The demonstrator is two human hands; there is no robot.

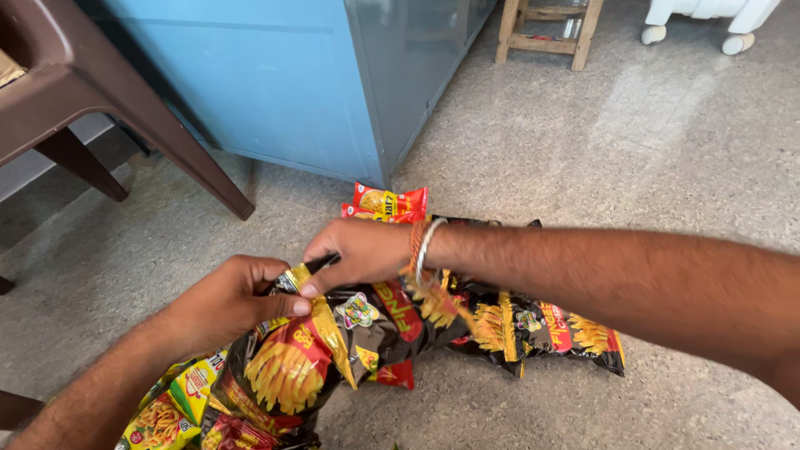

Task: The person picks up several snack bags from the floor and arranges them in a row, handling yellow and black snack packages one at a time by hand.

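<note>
Across the upper left of the frame: blue metal cabinet (275,83), brown plastic chair (92,83) cut off by the edge, grey speckled floor (633,142). Centre: strip of black snack packets (467,321), long axis running from lower left to mid right, far end pointing right, lying on the floor. Left hand (229,304) and right hand (358,250) close together, both pinched on the strip's near end. Red packet (387,202) partly hidden behind the right hand. Yellow packets (171,404) at lower left, cropped.
</note>
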